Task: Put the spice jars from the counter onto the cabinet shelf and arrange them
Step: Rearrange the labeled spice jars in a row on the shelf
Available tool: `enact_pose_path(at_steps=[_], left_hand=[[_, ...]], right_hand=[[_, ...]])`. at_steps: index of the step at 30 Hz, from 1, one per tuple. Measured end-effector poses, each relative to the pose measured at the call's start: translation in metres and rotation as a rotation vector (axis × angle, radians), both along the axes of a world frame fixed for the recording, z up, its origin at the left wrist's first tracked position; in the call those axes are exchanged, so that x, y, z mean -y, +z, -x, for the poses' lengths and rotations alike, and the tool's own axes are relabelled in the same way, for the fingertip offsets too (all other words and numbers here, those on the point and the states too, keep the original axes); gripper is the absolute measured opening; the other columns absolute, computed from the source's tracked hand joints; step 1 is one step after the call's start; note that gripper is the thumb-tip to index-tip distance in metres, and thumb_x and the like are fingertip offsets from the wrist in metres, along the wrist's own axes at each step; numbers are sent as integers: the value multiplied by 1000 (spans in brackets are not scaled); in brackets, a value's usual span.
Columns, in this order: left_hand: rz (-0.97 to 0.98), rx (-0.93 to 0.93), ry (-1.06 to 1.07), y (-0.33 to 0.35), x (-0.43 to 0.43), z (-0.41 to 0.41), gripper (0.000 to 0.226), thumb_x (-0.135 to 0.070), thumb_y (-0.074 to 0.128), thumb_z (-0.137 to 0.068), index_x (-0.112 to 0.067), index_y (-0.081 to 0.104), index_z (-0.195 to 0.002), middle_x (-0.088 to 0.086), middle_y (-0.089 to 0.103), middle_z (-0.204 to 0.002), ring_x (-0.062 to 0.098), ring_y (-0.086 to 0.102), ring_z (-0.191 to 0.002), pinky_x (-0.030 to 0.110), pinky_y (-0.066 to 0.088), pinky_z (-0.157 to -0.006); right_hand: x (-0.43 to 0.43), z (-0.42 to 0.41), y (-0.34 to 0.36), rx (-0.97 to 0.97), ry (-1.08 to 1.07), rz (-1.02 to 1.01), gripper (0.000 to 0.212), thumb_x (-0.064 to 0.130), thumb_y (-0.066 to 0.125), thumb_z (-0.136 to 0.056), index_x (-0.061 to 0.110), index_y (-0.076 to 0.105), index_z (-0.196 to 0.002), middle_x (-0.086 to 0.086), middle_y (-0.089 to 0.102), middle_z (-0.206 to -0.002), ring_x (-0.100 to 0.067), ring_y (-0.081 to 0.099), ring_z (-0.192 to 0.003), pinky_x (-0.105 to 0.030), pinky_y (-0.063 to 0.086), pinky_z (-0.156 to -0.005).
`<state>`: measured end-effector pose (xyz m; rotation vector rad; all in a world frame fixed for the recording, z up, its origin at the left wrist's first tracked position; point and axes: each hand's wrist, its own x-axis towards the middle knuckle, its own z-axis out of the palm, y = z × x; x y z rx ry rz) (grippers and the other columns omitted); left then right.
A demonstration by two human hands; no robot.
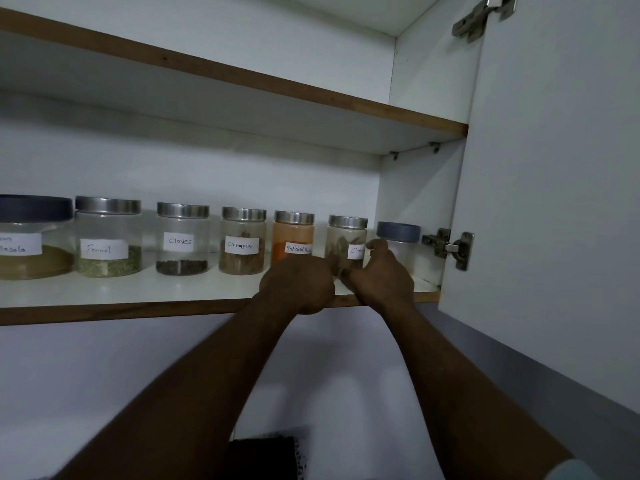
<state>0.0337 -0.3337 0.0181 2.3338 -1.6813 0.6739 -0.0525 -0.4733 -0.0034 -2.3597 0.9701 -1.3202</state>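
The jar [341, 242] stands near the shelf's [138, 292] right end. The right hand [381, 277] curls round its side. The left hand [298, 285] is curled beside its base, grip unclear.

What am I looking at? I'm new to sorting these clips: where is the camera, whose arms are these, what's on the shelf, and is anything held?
No machine: these are a person's bare arms, filmed by one camera worn on the head, looking up into a white cabinet. On its white lower shelf stand seven clear jars: a wide dark-lidded masala jar, a steel-lidded Fennel jar, a Cloves jar, a Cinnamon jar, an orange Red chilli powder jar, a sixth steel-lidded jar with a half-hidden label, and a small grey-lidded jar. The right hand curls its fingers round the sixth jar's right side. The left hand is bunched at its lower left, fingers hidden, so whether it holds anything is unclear.
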Motion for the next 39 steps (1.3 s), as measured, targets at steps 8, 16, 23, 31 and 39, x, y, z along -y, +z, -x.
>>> enact_pose_path(at_steps=[8, 16, 23, 31, 39], left_hand=[[-9, -47, -13, 2, 5, 1, 49, -23, 53, -97, -10, 44, -144, 11, 68, -112, 23, 65, -93, 33, 52, -76], [15, 12, 14, 10, 20, 9, 39, -24, 55, -97, -2, 54, -130, 13, 67, -114, 24, 65, -93, 37, 55, -76], [12, -75, 79, 2, 26, 10, 45, -29, 51, -98, -8, 50, -137, 11, 63, -127, 25, 62, -108, 35, 47, -79], [112, -168, 214, 2, 25, 13, 38, -40, 41, -101, -12, 65, -114, 11, 65, -109, 33, 64, -103, 37, 40, -74], [65, -77, 86, -3, 20, 12, 34, -36, 43, -101, -15, 63, -119, 8, 68, -116, 25, 65, -102, 45, 55, -91]], right_hand=[[7, -2, 10, -138, 15, -103, 112, 88, 50, -67, 18, 27, -151, -10, 60, -136, -33, 60, -120, -39, 47, -88], [19, -3, 23, -147, 27, -30, 76, 72, 66, -71, 20, 50, -125, -5, 66, -115, -27, 64, -102, -34, 45, -74], [22, -3, 12, -188, 59, -16, 70, 62, 67, -75, 18, 54, -127, -5, 66, -119, -27, 64, -106, -35, 50, -80], [23, -6, 19, -293, 98, 36, 56, 51, 60, -91, 21, 52, -138, -6, 65, -129, -28, 61, -114, -39, 49, -92], [29, -13, 17, -412, 49, 77, 57, 59, 49, -96, 21, 55, -137, -7, 66, -131, -29, 61, -115, -37, 44, -87]])
